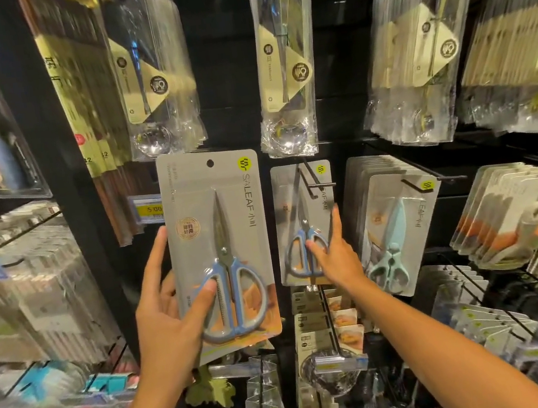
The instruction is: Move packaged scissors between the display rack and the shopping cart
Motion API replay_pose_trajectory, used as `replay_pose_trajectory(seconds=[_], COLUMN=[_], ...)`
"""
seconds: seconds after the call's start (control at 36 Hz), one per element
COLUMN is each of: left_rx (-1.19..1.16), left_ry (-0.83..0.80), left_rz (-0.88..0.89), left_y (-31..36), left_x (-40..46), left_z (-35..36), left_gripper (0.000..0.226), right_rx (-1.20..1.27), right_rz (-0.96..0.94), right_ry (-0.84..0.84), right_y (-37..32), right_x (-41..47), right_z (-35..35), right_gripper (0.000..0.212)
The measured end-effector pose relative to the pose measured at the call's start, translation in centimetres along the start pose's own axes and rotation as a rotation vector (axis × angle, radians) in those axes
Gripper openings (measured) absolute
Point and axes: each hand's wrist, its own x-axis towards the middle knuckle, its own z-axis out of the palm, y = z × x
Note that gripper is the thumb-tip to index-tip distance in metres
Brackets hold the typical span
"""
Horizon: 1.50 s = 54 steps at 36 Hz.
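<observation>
Gripping one carded scissors pack (pixel 219 245) low by its edge, left hand (pixel 169 318); right hand (pixel 332 257), fingers extended, touches the hung pack (pixel 306 222): light, stiff, slick, best pinched at the card edges.

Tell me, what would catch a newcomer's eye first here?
Probably the grey scissors pack with blue handles, held up at centre by the left hand. Beside it, the right hand touches a matching pack hanging on a rack hook. Mint-handled scissors hang further right.
</observation>
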Motion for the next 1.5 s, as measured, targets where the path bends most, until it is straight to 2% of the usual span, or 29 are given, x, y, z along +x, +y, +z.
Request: replay_pose_trajectory(seconds=[0.14, 0.22, 0.31, 0.36, 0.47, 0.56, 0.67, 0.78, 0.94, 1.17, 1.5], left_rx=[-0.031, -0.048, -0.067, -0.083, -0.091, -0.117, -0.145, -0.137, -0.085, -0.027, -0.025], left_ry=[-0.020, -0.027, -0.036, -0.044, -0.064, -0.071, -0.094, -0.175, -0.380, -0.545, -0.584], left_rz=[-0.011, -0.006, -0.012, -0.024, -0.040, -0.059, -0.078, -0.108, -0.221, -0.246, -0.263], left_y=[0.0, 0.0, -0.3, -0.7, -1.3, -1.8, -2.3, -3.0, -3.9, -3.6, -3.3], left_x=[-0.2, -0.5, -0.9, -1.2, -2.3, -3.1, -3.7, -4.0, -3.2, -1.8, -1.0], left_z=[-0.2, -0.4, -0.8, -1.0, -0.7, -0.4, -0.1, 0.2, 0.7, 3.5, 5.6], left_gripper=[0.089, 0.089, 0.089, 0.089, 0.089, 0.089, 0.089, 0.092, 0.105, 0.107, 0.107], right_rx=[-0.005, 0.083, 0.234, 0.340, 0.462, 0.514, 0.505, 0.483, 0.449, 0.472, 0.431], right_rz=[-0.063, -0.140, -0.221, -0.258, -0.302, -0.306, -0.298, -0.290, -0.235, -0.147, -0.149], right_ry=[0.065, 0.097, -0.034, -0.138, -0.315, -0.364, -0.317, -0.259, -0.190, -0.093, -0.053], right_y=[-0.3, -0.5, -2.0, -3.5, -6.9, -8.3, -8.2, -7.2, -5.1, -2.8, -2.4], right_x=[-2.1, -4.4, -7.5, -9.5, -13.0, -14.8, -16.1, -16.8, -17.6, -17.6, -17.0], right_z=[-1.0, -1.7, -2.4, -2.9, -4.0, -4.1, -4.0, -4.4, -5.2, -7.0, -8.7], right_gripper=[0.088, 0.082, 0.064, 0.060, 0.068, 0.082, 0.094, 0.091, 0.091, 0.090, 0.087])
